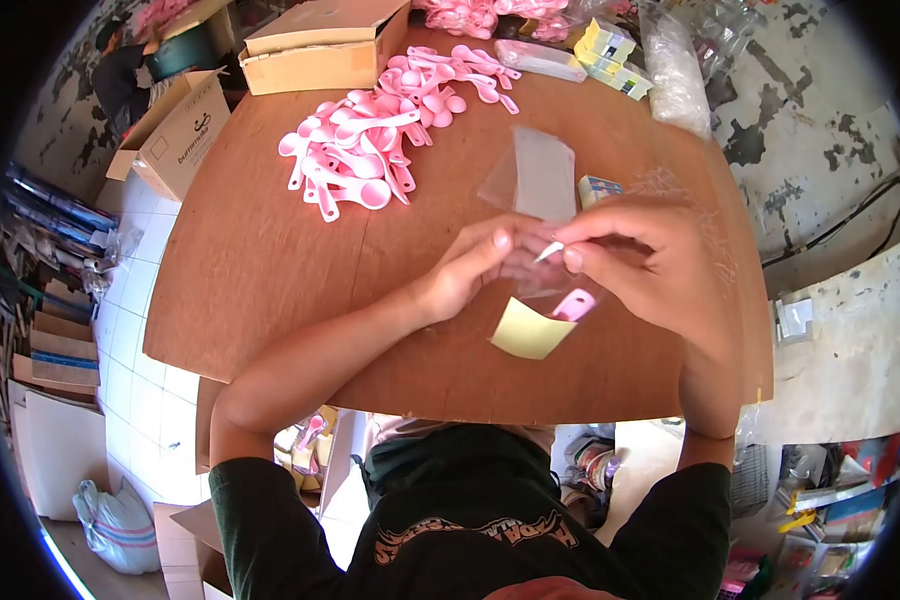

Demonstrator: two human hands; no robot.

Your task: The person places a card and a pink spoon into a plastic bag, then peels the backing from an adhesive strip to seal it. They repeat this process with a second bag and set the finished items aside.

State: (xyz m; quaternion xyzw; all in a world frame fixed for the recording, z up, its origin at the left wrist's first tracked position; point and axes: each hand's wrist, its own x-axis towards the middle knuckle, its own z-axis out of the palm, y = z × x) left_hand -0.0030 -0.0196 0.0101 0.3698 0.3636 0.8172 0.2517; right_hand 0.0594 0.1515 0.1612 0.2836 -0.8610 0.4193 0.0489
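Observation:
My right hand pinches a small white pointed strip between thumb and fingertips. Facing it, my left hand has its thumb raised and its fingers stretched toward the strip; those fingertips are blurred and partly behind the right fingers. Just below both hands, a yellow card lies near the table's front edge with a pink spoon's handle sticking out beside it. Clear film seems to show above the card, but its outline is faint. Beyond the hands lies a stack of clear plastic bags.
A heap of pink spoons covers the table's far left, before a cardboard box. A small box stands behind my right hand. Folded yellow cards and a plastic roll are at the back right. A person is at far left.

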